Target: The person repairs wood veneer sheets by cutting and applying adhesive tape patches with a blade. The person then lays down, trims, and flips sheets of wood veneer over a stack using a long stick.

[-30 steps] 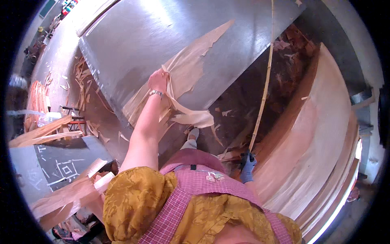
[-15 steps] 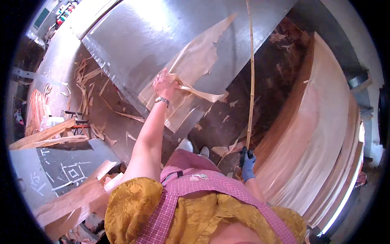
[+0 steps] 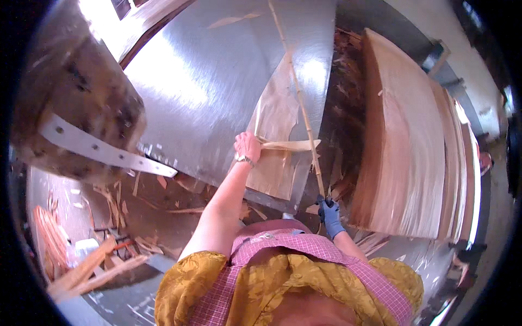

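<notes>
My bare left hand (image 3: 248, 146), with a wristwatch (image 3: 244, 159) on its wrist, is closed on a thin, ragged wood veneer sheet (image 3: 274, 176) near the table's near edge. A narrow veneer strip (image 3: 293, 145) sticks out to the right from beside the fingers. My right hand (image 3: 329, 214), in a blue glove with dark fingers, is wrapped round the near end of a long bamboo stick (image 3: 302, 103). The stick slants away over the metal table (image 3: 179, 92), passing above the tip of the veneer sheet.
A tall stack of veneer sheets (image 3: 408, 146) stands at right. At left looms a large mottled brown shape (image 3: 81, 103) with a pale perforated strip (image 3: 92, 145). Wood scraps (image 3: 111, 201) litter the floor, with wooden boards (image 3: 103, 269) at lower left. Another veneer piece (image 3: 234, 20) lies far on the table.
The view has turned, and the mottled brown shape has come in at left. The stick now leans left across the table. My left hand and the veneer sheet are nearer the stick.
</notes>
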The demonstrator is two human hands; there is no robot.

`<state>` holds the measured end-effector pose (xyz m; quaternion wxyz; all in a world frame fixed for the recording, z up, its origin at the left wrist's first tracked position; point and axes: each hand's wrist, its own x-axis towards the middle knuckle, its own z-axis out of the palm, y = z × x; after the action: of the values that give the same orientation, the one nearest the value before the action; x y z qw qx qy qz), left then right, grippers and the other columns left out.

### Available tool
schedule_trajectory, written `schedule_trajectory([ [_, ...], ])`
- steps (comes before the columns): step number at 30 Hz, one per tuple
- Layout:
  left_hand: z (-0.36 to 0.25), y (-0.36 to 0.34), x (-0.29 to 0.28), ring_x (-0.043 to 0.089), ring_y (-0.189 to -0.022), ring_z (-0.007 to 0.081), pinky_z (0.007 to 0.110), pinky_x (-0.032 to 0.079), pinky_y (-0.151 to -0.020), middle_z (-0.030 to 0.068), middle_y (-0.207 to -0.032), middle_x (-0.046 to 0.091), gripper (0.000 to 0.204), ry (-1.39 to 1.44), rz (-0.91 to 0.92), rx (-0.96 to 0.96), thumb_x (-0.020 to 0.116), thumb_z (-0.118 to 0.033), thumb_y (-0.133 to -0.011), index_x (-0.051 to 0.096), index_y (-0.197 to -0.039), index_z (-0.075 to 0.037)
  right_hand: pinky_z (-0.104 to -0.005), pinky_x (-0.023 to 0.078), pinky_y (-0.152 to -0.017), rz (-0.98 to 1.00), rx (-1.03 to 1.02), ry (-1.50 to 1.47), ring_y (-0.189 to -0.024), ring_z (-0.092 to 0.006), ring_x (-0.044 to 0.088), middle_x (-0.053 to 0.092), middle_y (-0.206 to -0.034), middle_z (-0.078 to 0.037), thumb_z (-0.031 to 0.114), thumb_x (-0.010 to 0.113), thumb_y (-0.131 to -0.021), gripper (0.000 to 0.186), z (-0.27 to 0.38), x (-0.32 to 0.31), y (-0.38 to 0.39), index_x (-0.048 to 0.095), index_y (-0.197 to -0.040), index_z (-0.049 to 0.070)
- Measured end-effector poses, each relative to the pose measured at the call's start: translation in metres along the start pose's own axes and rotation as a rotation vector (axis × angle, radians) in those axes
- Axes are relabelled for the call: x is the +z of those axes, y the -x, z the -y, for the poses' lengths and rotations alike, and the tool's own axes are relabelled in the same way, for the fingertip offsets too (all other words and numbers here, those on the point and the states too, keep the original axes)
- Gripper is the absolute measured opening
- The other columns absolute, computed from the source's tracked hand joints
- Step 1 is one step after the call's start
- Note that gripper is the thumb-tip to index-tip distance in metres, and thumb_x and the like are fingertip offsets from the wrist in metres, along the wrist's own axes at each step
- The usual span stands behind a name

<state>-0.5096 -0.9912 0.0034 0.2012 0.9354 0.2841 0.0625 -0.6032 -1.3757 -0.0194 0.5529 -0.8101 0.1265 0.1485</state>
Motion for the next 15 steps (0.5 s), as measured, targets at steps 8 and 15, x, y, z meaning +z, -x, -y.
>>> schedule_trajectory([
  [8, 0.033, 0.011, -0.002, 0.052, -0.108, 0.0260, 0.042, 0.044, -0.085, 0.0054, -0.109, 0.058, 0.015, -0.065, -0.036, 0.211, 0.058, -0.017, -0.085, 0.067, -0.095, -0.009, -0.0260, 0.037, -0.038, -0.081, -0.069, 0.096, -0.041, -0.0085, 0.050, 0.055, -0.055, 0.001, 0.030, 0.067, -0.091, 0.025, -0.009, 0.043, 0.028, 0.070, -0.080, 0.008],
  [15, -0.011, 0.083, -0.046, 0.028, -0.139, 0.0427, 0.060, 0.022, -0.111, 0.0261, -0.147, 0.032, 0.093, 0.075, 0.173, 0.187, 0.078, -0.048, -0.068, 0.038, -0.143, -0.010, -0.0346, 0.046, -0.063, -0.251, -0.249, 0.424, -0.064, -0.0190, 0.058, 0.065, -0.071, -0.011, 0.033, 0.067, -0.089, 0.032, -0.024, 0.045, 0.019, 0.068, -0.086, 0.001],
])
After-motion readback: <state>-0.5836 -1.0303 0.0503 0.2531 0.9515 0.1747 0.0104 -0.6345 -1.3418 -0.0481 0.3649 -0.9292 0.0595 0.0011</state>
